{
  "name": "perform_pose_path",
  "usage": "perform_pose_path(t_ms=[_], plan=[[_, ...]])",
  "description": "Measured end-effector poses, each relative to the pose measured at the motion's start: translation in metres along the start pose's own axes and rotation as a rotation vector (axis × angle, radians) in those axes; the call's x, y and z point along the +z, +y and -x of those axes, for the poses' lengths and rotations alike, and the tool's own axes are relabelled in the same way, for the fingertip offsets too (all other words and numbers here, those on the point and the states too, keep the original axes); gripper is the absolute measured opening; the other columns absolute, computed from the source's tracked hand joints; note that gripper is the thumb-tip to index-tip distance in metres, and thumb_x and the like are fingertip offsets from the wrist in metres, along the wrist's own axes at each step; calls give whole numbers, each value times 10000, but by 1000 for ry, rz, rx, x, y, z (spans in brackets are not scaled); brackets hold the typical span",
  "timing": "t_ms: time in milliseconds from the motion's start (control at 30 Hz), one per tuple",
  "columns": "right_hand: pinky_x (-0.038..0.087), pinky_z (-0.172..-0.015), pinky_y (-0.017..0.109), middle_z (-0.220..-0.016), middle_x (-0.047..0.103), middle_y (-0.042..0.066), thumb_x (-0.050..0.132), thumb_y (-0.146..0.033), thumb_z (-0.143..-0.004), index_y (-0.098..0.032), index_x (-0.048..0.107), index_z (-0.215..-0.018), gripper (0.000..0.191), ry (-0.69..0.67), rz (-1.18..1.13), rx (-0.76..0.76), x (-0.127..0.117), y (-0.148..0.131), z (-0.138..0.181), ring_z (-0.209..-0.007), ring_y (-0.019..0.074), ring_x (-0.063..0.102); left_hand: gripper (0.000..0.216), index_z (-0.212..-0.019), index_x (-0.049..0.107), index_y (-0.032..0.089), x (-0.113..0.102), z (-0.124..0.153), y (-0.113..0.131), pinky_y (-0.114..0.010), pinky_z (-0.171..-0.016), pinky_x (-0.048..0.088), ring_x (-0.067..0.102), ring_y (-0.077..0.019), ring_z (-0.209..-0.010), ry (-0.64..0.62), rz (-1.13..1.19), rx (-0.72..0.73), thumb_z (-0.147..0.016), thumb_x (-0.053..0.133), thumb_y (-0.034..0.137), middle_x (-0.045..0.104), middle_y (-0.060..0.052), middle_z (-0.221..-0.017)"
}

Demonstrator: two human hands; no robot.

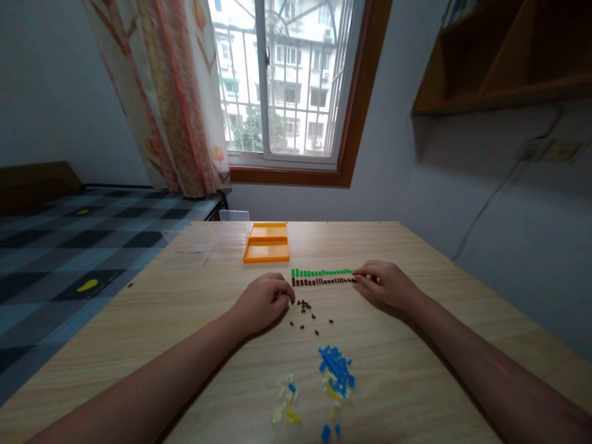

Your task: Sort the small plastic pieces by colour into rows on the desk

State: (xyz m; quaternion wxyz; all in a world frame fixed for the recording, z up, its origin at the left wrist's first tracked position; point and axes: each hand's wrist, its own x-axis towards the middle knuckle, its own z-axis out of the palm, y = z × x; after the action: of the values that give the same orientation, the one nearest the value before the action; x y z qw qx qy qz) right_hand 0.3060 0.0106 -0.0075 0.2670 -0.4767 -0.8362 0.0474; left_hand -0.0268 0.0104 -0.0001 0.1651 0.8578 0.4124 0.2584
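Note:
Two straight rows of tiny blocks run side by side across the middle of the table: a green row (319, 272) behind and a brown row (319, 282) in front. At the right end of the rows is my right hand (386, 285), thumb and fingers pinched at the last brown block. My left hand (266, 302) rests by the rows' left end, its fingers curled closed above a scatter of loose brown blocks (304, 305). Whatever its fingertips hold is too small to make out. Several more loose brown blocks lie nearer to me.
A pile of blue blocks (337, 370), mixed with yellow ones, lies nearer to me, with pale yellow pieces (280, 413) to its left. An orange tray (266, 259) and a clear plastic case (185, 254) stand at the back left. One dark block (130, 285) sits near the left edge.

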Motion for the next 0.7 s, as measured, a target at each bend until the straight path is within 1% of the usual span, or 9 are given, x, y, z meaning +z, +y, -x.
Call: perform_pose_path(t_ms=[67,133,167,200,267,467,700], plan=[[474,-699,279,-883,727,78,572,-262,-963,-185,778,-1035,231,-8,-45,-48,5,-25,0,-757,171,646,290,-749,761,203,1,0,0,-282,-789,472,620,-179,-836,-3,0,5,-754,534,23,667,-30,-813],[489,-752,278,-978,734,86,546,-260,-989,-203,763,-1095,247,-44,-93,-139,11,-50,-1,-835,171,662,289,-738,763,205,1,0,0,-284,-788,474,617,-179,-838,0,-7,8,-756,532,32,664,-31,-813],[491,-774,283,-985,731,84,533,-264,-1001,-208,755,-1116,256,-56,-105,-181,14,-60,-1,-866,175,662,289,-735,764,205,2,0,0,-286,-789,475,616,-180,-839,2,-9,9,-757,530,37,663,-32,-813],[492,-808,291,-1000,729,84,521,-264,-1011,-214,746,-1142,265,-88,-113,-230,17,-68,-2,-906,181,659,290,-736,767,206,2,0,0,-286,-790,476,615,-180,-840,3,-9,11,-759,529,42,664,-33,-814],[487,-822,293,-1014,724,80,501,-254,-1024,-228,729,-1187,281,-138,-116,-290,21,-78,-3,-936,181,647,289,-743,774,207,2,0,0,-287,-792,478,615,-179,-841,7,-8,12,-761,531,52,665,-34,-816],[466,-803,279,-1024,703,64,502,-234,-1020,-261,710,-1228,296,-205,-51,-333,26,-78,-6,-923,174,632,298,-763,787,214,4,0,-1,-289,-775,471,611,-180,-821,8,-4,4,-762,535,54,664,-35,-808],[462,-783,278,-997,699,49,545,-269,-1001,-253,748,-1125,239,-180,-14,-317,27,-77,-7,-896,173,639,291,-766,784,202,3,0,0,-282,-775,465,614,-175,-816,18,1,-4,-759,543,39,675,-34,-816]])
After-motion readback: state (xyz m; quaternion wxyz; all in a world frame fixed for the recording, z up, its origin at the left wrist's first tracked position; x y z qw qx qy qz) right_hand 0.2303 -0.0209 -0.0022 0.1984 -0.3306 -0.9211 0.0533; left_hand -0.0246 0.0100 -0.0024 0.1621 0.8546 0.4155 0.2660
